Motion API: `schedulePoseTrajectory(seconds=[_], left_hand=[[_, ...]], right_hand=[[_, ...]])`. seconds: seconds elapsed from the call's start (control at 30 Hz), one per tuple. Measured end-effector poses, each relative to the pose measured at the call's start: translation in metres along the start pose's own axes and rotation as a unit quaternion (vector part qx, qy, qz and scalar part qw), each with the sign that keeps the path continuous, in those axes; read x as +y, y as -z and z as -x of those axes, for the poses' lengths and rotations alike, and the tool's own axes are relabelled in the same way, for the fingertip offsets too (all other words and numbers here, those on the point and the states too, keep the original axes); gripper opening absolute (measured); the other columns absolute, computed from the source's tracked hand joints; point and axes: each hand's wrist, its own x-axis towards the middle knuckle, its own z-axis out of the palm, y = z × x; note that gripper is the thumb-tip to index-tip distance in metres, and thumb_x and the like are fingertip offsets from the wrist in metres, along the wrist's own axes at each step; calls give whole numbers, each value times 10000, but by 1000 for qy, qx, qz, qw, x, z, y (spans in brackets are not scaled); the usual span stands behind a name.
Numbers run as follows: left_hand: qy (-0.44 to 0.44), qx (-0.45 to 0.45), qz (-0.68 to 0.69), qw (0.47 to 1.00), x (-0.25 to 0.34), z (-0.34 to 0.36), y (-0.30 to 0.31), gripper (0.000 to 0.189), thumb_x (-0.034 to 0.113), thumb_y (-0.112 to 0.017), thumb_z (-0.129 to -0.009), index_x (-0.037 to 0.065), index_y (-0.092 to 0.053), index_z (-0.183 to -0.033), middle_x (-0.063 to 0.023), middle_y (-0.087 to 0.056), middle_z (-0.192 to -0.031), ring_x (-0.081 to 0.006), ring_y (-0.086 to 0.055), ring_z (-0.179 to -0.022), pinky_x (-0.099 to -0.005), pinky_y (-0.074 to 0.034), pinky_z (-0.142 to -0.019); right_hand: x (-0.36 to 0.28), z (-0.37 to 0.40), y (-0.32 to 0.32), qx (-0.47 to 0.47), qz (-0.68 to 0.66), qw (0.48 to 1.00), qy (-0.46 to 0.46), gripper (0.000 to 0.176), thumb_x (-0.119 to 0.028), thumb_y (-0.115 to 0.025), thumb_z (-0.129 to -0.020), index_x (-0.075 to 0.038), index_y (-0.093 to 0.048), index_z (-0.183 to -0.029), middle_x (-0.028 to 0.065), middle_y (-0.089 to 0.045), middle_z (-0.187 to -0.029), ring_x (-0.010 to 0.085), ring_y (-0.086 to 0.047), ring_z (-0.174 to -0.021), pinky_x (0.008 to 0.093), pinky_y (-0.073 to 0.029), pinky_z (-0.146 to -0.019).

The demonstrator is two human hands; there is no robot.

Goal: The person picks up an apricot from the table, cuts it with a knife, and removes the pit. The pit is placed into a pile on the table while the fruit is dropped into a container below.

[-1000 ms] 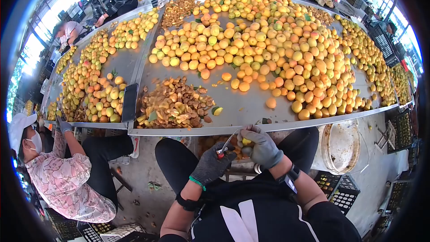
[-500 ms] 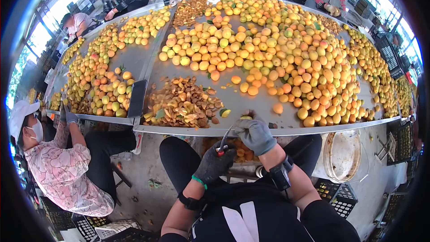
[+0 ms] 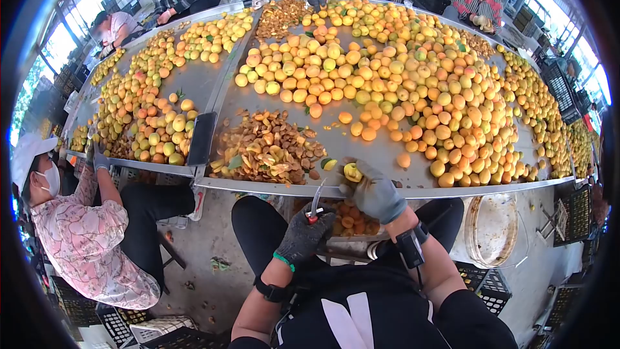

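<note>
My left hand [image 3: 305,239], in a dark glove with a green cuff edge, is closed round the red handle of a curved knife [image 3: 316,199], blade up. To its right, my right hand [image 3: 374,195], in a grey glove, grips a yellow-green apricot [image 3: 352,172] at the table's front edge. The blade is apart from this fruit. A green and yellow fruit piece [image 3: 329,164] lies on the metal just left of it. Further left is a heap of opened apricot pieces [image 3: 268,148]. Whole apricots [image 3: 445,103] cover much of the metal table [image 3: 323,190].
A phone [image 3: 202,139] lies on the divider at left. A co-worker in a white cap [image 3: 97,239] sits at left; others sit along the far side. Below the table are a crate of fruit [image 3: 352,220], a white bucket [image 3: 492,229] and black crates [image 3: 494,291].
My right hand has turned and shifted slightly, showing more of the apricot. The knife has moved down and left, away from the fruit. Across the table, a co-worker's gloved hand has reached to the fruit.
</note>
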Motion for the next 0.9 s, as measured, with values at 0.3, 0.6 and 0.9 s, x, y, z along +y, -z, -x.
schedulePoseTrajectory(seconds=[0.3,0.6,0.9], left_hand=[[13,-14,8,1000,3,5,-4,183,171,-644,-878,100,-568,-1030,3,-535,-682,-74,-491,-563,-219,-376,-463],[7,-4,5,1000,8,7,-7,197,166,-645,-878,82,-559,-1034,3,-535,-700,-78,-492,-567,-210,-378,-463],[22,-11,-8,1000,4,2,-5,204,186,-647,-881,87,-560,-1037,2,-542,-697,-75,-501,-573,-212,-379,-458]], right_hand=[[-2,-45,65,-6,66,998,12,303,-262,-493,-959,-39,-534,-1159,67,-577,-1053,175,-590,-952,297,-528,-716],[-14,-44,61,49,611,716,334,299,-73,-620,-869,-50,-525,-1151,91,-578,-1063,229,-596,-941,348,-526,-799],[-25,-37,59,-99,-59,993,-11,315,-63,-570,-889,-30,-502,-1195,121,-564,-1117,257,-574,-1040,391,-516,-891]])
